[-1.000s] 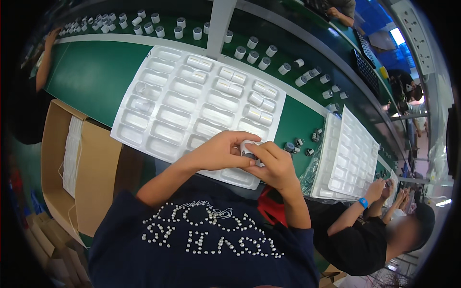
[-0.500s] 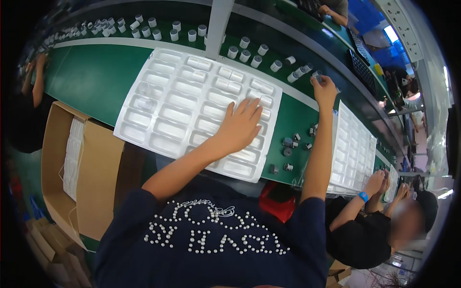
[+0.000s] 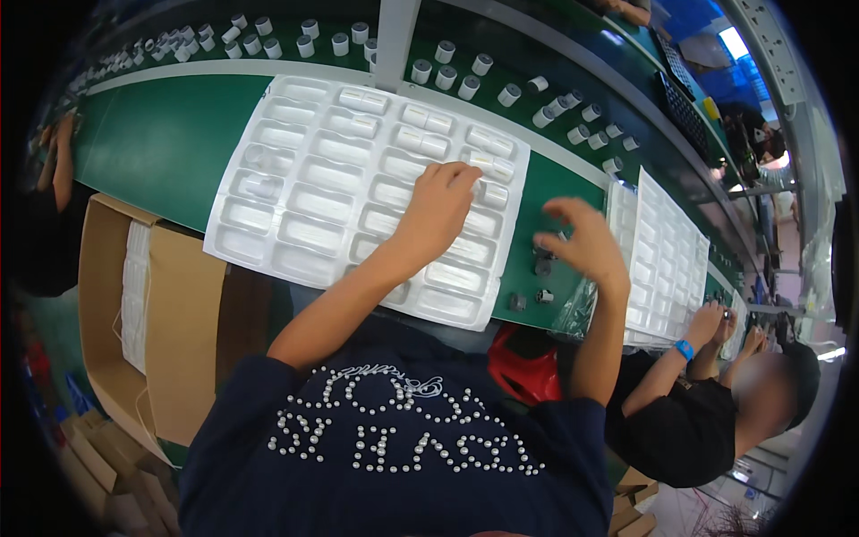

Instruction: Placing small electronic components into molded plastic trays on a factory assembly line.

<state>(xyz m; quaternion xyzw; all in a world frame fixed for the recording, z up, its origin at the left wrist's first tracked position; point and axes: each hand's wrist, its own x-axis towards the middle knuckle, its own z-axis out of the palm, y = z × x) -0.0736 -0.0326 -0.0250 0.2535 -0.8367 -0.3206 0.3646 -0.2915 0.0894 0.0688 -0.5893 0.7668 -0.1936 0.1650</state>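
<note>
A white moulded tray (image 3: 234, 215) with rows of long pockets lies on the green bench before me. White cylinders (image 3: 428, 117) lie in several pockets of its upper and right part. My left hand (image 3: 438, 204) is over the tray's right side, its fingers drawn together beside a white cylinder (image 3: 493, 195); what they pinch, if anything, is hidden. My right hand (image 3: 586, 240), blurred by motion, hangs right of the tray with thumb and fingers apart and nothing visible between them. Beneath and beside it are small grey and black parts (image 3: 544, 295), partly covered by the hand.
White cylinders (image 3: 446, 77) stand along the shelf behind a metal post (image 3: 394, 45). More white trays (image 3: 667, 259) lie to the right, near a co-worker with a blue wristband (image 3: 684, 349). An open cardboard box (image 3: 183, 331) stands at left; clear plastic (image 3: 575, 309) hangs at the bench edge.
My right hand has come down from the shelf's cylinders to above the small grey parts. My left hand's fingers, spread over the tray before, have closed together near its right column.
</note>
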